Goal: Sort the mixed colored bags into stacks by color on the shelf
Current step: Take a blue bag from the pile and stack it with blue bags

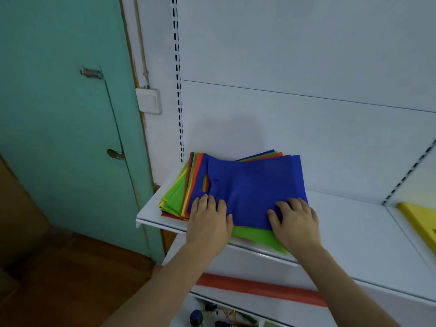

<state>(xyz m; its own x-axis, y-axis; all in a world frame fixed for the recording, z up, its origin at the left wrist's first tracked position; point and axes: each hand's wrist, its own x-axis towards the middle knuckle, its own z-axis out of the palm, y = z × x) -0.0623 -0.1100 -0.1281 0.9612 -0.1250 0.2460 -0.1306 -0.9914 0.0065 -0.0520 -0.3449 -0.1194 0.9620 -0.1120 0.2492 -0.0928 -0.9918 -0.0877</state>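
A mixed pile of flat bags lies at the left end of the white shelf (354, 232). A blue bag (254, 185) with a cut-out handle is on top. Green bags (174, 197), orange ones (197, 171) and yellow edges fan out beneath it on the left, and a green bag (257, 237) sticks out at the front. My left hand (208, 220) rests on the blue bag's near left edge, fingers bent over it. My right hand (295, 223) presses flat on its near right corner, thumb on the cloth. Whether either hand grips the bag is unclear.
A yellow bag (420, 220) lies on the neighbouring shelf section at the far right. A teal door (59, 114) stands to the left, with a wall switch (148, 100) beside it. Below the shelf runs an orange strip (259, 289), and small items sit on a lower shelf.
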